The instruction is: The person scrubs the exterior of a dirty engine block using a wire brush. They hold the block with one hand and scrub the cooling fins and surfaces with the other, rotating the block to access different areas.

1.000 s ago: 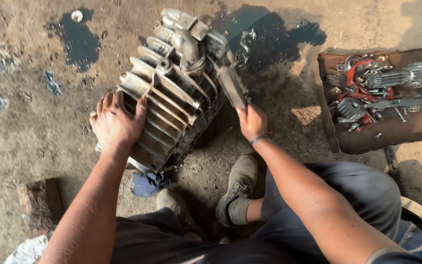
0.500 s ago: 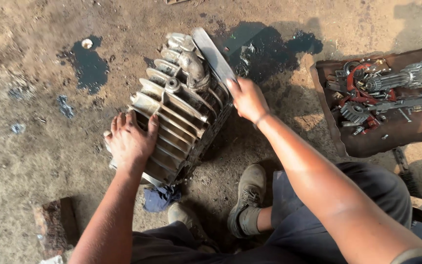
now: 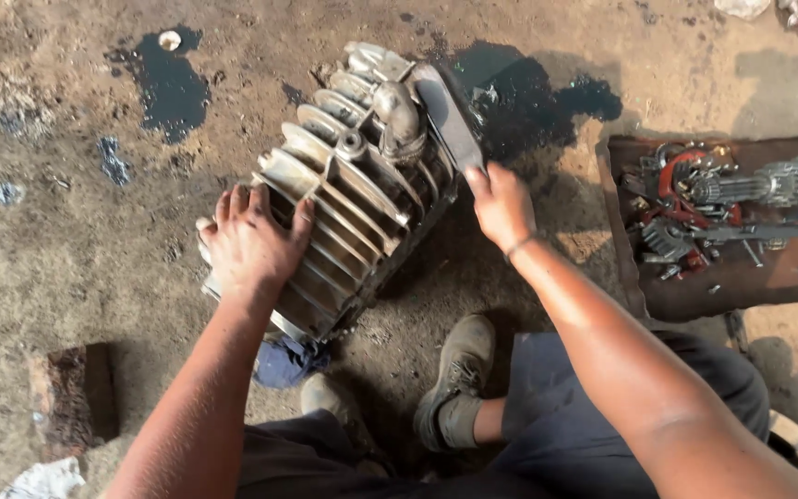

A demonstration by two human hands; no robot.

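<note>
Since half a second ago: flat bar swung from atop casing down onto its far right edge; casing not shifted.

Left hand: fingers spread, pressed flat on fins, steadying. Right hand: closed on bar's near end.

Casing: ribbed grey metal, oily, tilted on dirt floor before shoes. Parts tray to right.

Finned engine casing on workshop ground, tray of parts to its right.
Left hand rests on the casing's near end; right hand grips a flat bar at its right side.
</note>
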